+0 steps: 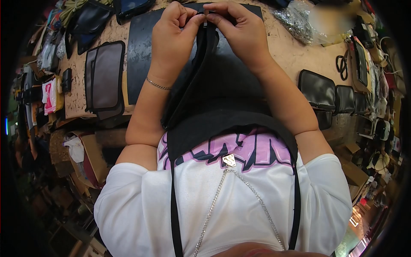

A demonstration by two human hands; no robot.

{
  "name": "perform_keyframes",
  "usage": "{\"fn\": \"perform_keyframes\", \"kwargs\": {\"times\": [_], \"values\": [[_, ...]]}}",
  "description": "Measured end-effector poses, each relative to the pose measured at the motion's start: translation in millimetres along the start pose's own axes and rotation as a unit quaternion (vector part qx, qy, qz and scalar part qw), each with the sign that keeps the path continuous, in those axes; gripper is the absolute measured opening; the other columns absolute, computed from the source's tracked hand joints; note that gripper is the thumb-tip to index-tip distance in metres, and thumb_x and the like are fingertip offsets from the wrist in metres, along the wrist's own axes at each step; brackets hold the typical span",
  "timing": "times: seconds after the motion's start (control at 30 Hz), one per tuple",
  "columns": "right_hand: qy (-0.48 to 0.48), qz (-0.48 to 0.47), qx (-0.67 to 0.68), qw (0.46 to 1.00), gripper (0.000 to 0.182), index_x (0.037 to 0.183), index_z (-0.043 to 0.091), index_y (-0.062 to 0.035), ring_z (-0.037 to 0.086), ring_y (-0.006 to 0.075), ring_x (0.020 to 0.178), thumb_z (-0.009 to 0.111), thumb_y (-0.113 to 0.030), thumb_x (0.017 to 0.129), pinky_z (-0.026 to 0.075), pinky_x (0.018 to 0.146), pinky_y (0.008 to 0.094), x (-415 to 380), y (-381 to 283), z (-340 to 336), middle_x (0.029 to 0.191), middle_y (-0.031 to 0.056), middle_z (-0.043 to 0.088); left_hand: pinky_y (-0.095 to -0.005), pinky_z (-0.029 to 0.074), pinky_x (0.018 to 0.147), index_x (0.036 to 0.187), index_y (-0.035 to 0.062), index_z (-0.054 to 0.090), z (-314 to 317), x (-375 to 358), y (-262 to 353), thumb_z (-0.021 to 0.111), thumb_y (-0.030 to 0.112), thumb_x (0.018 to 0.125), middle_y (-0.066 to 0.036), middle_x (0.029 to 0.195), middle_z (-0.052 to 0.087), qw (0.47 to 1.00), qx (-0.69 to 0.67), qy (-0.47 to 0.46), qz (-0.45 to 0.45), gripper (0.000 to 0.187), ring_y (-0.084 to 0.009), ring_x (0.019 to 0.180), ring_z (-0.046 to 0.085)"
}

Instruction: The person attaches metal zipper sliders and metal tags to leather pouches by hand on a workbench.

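Note:
Both hands meet at the far side of a dark work mat [143, 38]. My left hand [176, 36] is closed in a pinch at the upper end of a long black strip [195, 77]. Opposite it, my right hand [239, 34] pinches the same end, thumb and fingertips close to those of the left. A small shiny piece shows between the fingertips, too small to name. From there the folded strip hangs down toward my black apron [231, 113]. The fingers partly hide its top end.
Flat dark pouch panels [107, 75] lie on the left of the table. On the right are black leather-like pieces [317, 90], scissors [341, 67] and a plastic bag of small metal parts [295, 21]. A cardboard box [92, 156] stands below left.

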State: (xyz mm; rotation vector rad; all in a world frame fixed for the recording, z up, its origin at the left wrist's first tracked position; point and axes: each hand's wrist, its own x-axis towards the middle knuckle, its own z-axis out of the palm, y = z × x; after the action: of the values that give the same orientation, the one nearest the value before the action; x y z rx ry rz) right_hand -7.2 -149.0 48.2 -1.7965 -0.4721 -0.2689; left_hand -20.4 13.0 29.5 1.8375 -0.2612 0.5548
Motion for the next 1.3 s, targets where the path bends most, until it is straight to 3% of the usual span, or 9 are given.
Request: {"fn": "perform_keyframes", "kwargs": {"times": [0.2,0.5,0.6,0.73,0.8,0.93,1.3], "values": [[0.015,-0.081,-0.062,0.995,0.014,0.100,0.072,-0.0010,0.069,0.0230,0.080,0.070,-0.004,0.087,0.054,0.073,0.0308,-0.2,-0.1,-0.8,0.088,0.0136,0.071,-0.0212,0.047,0.071,0.079,0.0032,0.049,1.1,-1.3,8.4,0.075,0.006,0.088,-0.002,0.084,0.065,1.000,0.023,0.014,-0.014,0.028,-0.0042,0.076,0.053],[0.018,-0.076,-0.065,0.995,0.007,0.093,0.070,0.0001,0.068,0.0247,0.077,0.068,0.000,0.085,0.053,0.071,0.0320,-1.7,1.5,3.6,0.082,0.0138,0.068,-0.0196,0.048,0.071,0.081,0.0035,0.048,2.7,-4.4,-1.2,0.074,0.003,0.088,-0.005,0.087,0.066,0.998,-0.044,0.017,-0.027,0.026,-0.0061,0.080,0.060],[0.018,-0.091,-0.077,0.993,0.007,0.094,0.068,-0.0003,0.067,0.0203,0.079,0.066,0.001,0.088,0.053,0.072,0.0306,-2.6,1.5,3.7,0.084,0.0114,0.067,-0.0192,0.049,0.074,0.085,0.0038,0.050,2.0,-3.5,-13.4,0.073,0.001,0.089,-0.006,0.091,0.066,0.995,-0.102,0.016,-0.016,0.023,-0.0066,0.082,0.060],[0.008,0.029,0.118,0.992,0.012,0.104,0.066,-0.0013,0.065,0.0129,0.083,0.065,0.000,0.091,0.053,0.076,0.0276,-6.2,5.6,12.7,0.091,0.0056,0.067,-0.0206,0.051,0.080,0.092,0.0031,0.053,-7.7,3.4,-10.9,0.069,-0.003,0.090,-0.006,0.095,0.066,0.984,-0.174,-0.021,-0.021,0.018,-0.0080,0.087,0.063],[-0.001,0.119,0.231,0.966,0.015,0.108,0.064,-0.0015,0.063,0.0096,0.086,0.065,-0.001,0.093,0.052,0.077,0.0260,-5.0,7.7,15.4,0.095,0.0034,0.066,-0.0218,0.051,0.083,0.098,0.0017,0.056,-12.7,3.4,-5.1,0.068,-0.005,0.090,-0.006,0.097,0.066,0.992,-0.119,-0.033,-0.011,0.016,-0.0092,0.090,0.064],[-0.024,0.082,0.173,0.981,0.015,0.105,0.071,-0.0005,0.068,0.0098,0.091,0.068,-0.001,0.091,0.053,0.082,0.0222,-5.0,20.8,11.4,0.097,0.0050,0.073,-0.0231,0.052,0.086,0.112,0.0000,0.060,-15.6,-0.1,3.7,0.067,-0.006,0.089,-0.006,0.099,0.067,0.998,-0.059,-0.031,0.014,0.024,-0.0110,0.093,0.066],[0.008,0.027,0.171,0.985,0.014,0.101,0.072,-0.0015,0.068,0.0100,0.089,0.072,-0.007,0.088,0.053,0.082,0.0228,-9.5,20.7,15.5,0.095,0.0050,0.074,-0.0241,0.052,0.082,0.109,-0.0002,0.066,-22.7,-5.5,26.5,0.067,-0.003,0.090,-0.006,0.097,0.069,0.996,0.038,-0.040,0.074,0.020,-0.0118,0.093,0.067]]}}
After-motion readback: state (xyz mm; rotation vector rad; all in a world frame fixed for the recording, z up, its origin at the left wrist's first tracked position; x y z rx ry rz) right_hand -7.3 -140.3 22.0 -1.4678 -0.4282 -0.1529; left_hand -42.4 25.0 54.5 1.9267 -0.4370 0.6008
